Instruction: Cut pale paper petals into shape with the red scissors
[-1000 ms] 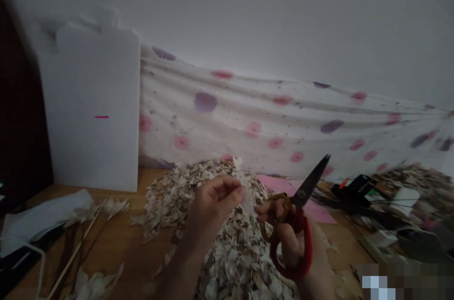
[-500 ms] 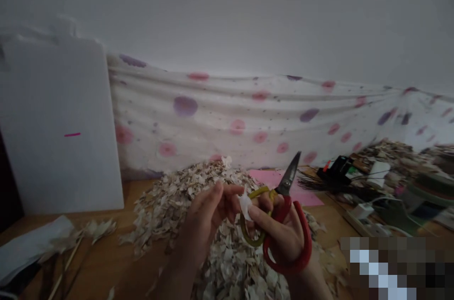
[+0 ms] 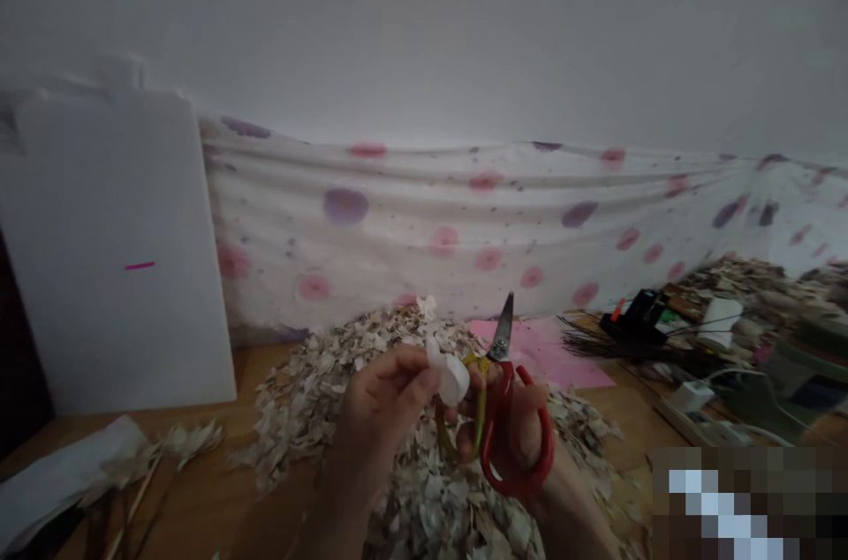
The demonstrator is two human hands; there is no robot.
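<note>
**Cutting work, single entry**

Left hand (image 3: 390, 405) pinched a white flake (image 3: 451, 379) in a narrow grip, just beside the scissors (image 3: 495, 445). Right hand (image 3: 520, 445) held their red handles, with the blades nearly shut and pointing far. Both hands sat over a heap of pale flakes (image 3: 311, 419), with pink paper (image 3: 549, 357) beyond. The step in hand looked like trimming, though blade contact was hard to tell; a cut would call for bringing the blades onto the flake.
</note>
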